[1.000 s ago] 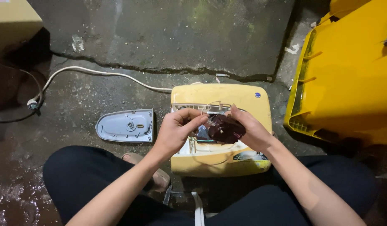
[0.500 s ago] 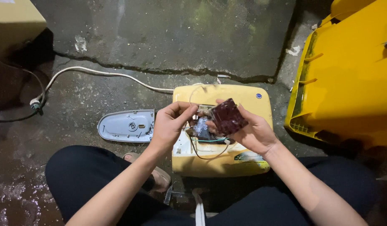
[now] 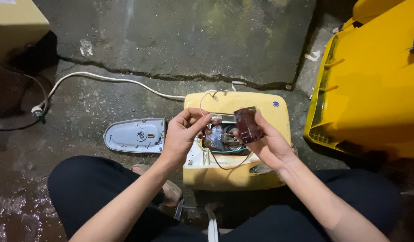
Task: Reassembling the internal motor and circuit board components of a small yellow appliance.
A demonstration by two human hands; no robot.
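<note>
Your right hand [image 3: 272,145] curls half-closed around a dark maroon, cylindrical wound coil [image 3: 248,124], lifted just above the opened pale yellow plastic appliance casing [image 3: 260,107] on the damp, cracked concrete floor [image 3: 180,40]. Your left hand [image 3: 182,134] pinches a thin whitish wire [image 3: 207,96] between thumb and forefinger. A grey oval plastic cover [image 3: 135,136] lies beside the casing.

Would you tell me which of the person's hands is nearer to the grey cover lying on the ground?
Left. The left hand is just beside the grey cover; the right hand is farther off, over the yellow casing.
</note>
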